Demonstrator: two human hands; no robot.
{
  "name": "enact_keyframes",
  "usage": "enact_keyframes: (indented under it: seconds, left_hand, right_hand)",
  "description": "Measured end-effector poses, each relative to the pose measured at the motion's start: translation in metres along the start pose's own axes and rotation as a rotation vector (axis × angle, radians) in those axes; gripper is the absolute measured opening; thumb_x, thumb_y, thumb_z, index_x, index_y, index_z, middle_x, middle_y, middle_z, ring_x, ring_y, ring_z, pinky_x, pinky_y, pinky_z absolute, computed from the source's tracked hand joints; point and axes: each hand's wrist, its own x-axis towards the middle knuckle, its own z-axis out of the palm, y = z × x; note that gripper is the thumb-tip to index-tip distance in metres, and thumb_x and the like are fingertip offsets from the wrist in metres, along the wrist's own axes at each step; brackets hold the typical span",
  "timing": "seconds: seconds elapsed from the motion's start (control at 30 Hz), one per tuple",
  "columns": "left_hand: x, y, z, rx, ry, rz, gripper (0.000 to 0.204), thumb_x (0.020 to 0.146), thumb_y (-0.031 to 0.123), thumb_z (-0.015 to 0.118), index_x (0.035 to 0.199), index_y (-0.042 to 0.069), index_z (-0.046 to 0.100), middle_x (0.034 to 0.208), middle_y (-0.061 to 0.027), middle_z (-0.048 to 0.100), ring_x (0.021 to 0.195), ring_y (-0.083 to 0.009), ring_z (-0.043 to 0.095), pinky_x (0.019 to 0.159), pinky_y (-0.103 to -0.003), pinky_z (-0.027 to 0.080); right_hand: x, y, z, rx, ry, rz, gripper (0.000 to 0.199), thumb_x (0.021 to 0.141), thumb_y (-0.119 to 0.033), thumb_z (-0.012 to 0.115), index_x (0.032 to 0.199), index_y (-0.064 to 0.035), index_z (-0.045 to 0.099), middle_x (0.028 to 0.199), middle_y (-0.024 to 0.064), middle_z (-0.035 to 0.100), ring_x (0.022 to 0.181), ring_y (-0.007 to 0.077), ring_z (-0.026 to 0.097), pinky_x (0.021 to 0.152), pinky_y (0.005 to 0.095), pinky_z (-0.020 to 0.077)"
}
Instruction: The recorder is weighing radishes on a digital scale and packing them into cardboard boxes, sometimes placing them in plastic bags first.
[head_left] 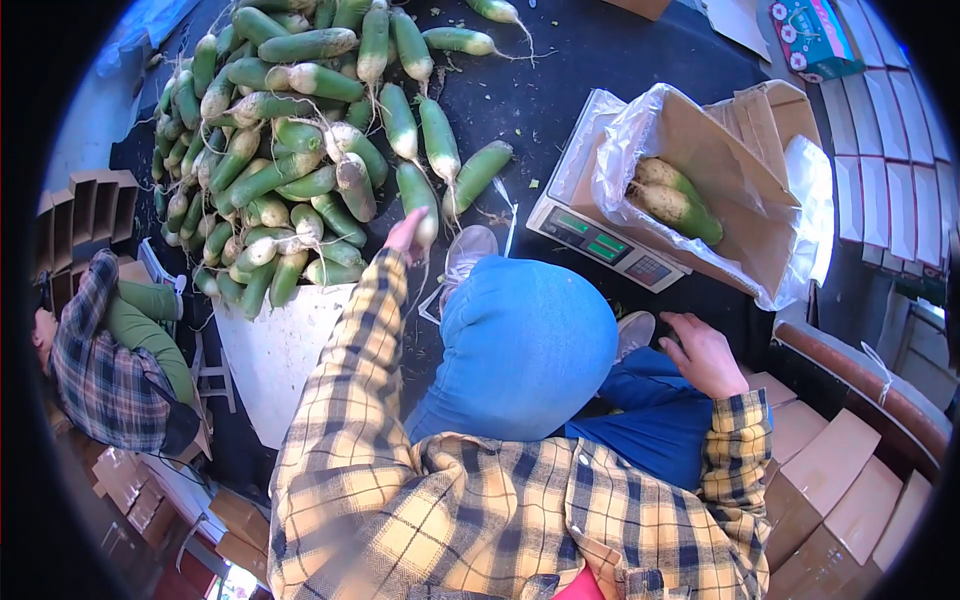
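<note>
Two hands are in view, both the person's own. The right hand (703, 352) rests beside the raised knee, fingers loosely spread, holding nothing. The left hand (405, 235) reaches forward to one radish (418, 203) at the near edge of the pile; the fingers touch it, but whether they grip it cannot be told. One pile (290, 150) of green-and-white radishes lies on the dark floor (560, 60); there are too many to count exactly, several dozen at least. One scale (610, 245) stands right of the pile. One box (745, 190), lined with a clear bag (625, 140), sits on the scale. It contains two radishes (675, 200). At far left, one other person (110, 360) sits near stacked cartons.
</note>
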Motion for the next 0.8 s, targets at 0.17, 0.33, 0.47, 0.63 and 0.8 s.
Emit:
enact_keyframes:
  seconds: [0.17,0.33,0.47,0.63,0.8]
  left_hand:
    - [-0.101,-0.015,0.013,-0.237,-0.222,0.152,0.038,0.093,0.03,0.066,0.124,0.011,0.055,0.105,-0.0063,0.065,0.089,-0.0215,0.067,0.079,-0.045,0.059]
    - [-0.225,0.063,0.054,0.146,-0.272,0.567,0.065,0.087,0.025,0.07,0.142,0.003,0.042,0.125,-0.0147,0.059,0.109,-0.0253,0.063,0.092,-0.043,0.054]
    - [-0.313,0.159,0.137,0.678,-0.381,0.905,0.078,0.073,0.02,0.078,0.14,0.0,0.045,0.123,-0.0129,0.06,0.113,-0.0205,0.059,0.099,-0.031,0.045]
    - [-0.344,0.197,0.239,1.148,-0.488,1.107,0.067,0.072,0.02,0.079,0.129,-0.004,0.053,0.113,-0.015,0.061,0.104,-0.021,0.061,0.093,-0.033,0.049]
    - [-0.31,0.196,0.293,1.352,-0.527,1.237,0.07,0.069,0.027,0.079,0.125,-0.006,0.054,0.113,-0.0207,0.062,0.105,-0.0308,0.063,0.093,-0.037,0.05]
  right_hand:
    - [-0.007,0.009,0.0,-0.044,0.056,-0.001,0.036,0.089,-0.018,0.065,0.12,-0.0029,0.06,0.101,0.0195,0.064,0.092,0.0384,0.065,0.078,0.0463,0.0533]
    - [0.0,0.003,-0.03,0.055,0.366,-0.186,0.029,0.087,-0.014,0.068,0.114,-0.0034,0.063,0.096,0.0164,0.066,0.088,0.0355,0.066,0.076,0.0425,0.0544]
    - [0.0,0.011,-0.047,0.042,0.882,-0.15,0.025,0.086,-0.007,0.067,0.11,-0.003,0.065,0.099,0.0151,0.068,0.092,0.0331,0.067,0.08,0.0404,0.0544]
    - [-0.001,0.027,-0.043,-0.069,0.887,-0.06,0.022,0.087,-0.011,0.067,0.108,-0.0033,0.065,0.106,0.0122,0.065,0.098,0.0309,0.065,0.085,0.0396,0.053]
    - [-0.002,0.027,-0.037,-0.07,0.806,-0.05,0.02,0.088,-0.013,0.066,0.105,-0.0027,0.066,0.105,0.0114,0.065,0.099,0.03,0.064,0.086,0.0389,0.0528]
